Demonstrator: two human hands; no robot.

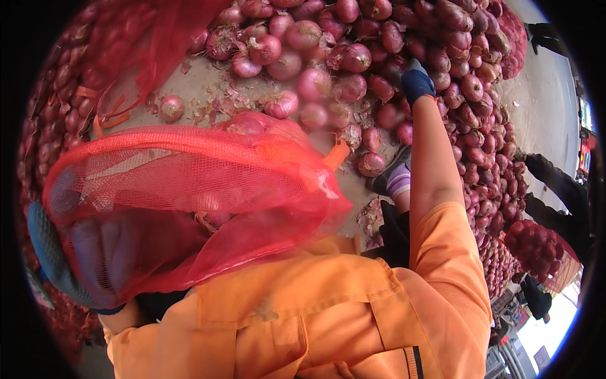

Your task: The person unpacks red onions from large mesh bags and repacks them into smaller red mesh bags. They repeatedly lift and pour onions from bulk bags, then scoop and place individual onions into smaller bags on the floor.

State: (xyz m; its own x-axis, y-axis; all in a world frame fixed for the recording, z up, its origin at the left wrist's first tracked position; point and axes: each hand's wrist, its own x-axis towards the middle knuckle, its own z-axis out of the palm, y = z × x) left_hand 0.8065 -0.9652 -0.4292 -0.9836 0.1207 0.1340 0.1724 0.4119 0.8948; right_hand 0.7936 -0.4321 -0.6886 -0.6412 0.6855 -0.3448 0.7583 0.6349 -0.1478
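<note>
My left hand point(64, 256), in a blue-grey work glove, grips the rim of a red mesh sack point(265, 175) and holds its mouth spread, with fingers showing through the netting. Some red onions are dimly visible inside. My right arm reaches forward, and my right hand point(416, 80), in a blue and grey glove, is at the heap of red onions point(355, 57). Its fingertips are partly lost among the onions, so whether they close on one is not visible. Onions lie loose on the floor between sack and heap, some blurred near the sack.
Another red mesh bag point(165, 42) hangs at the upper left beside more onions. Papery skins point(227, 102) litter the concrete floor. A shoe point(393, 170) stands by the heap. At right are a filled net sack point(535, 246) and a person's dark-clothed limbs point(558, 184).
</note>
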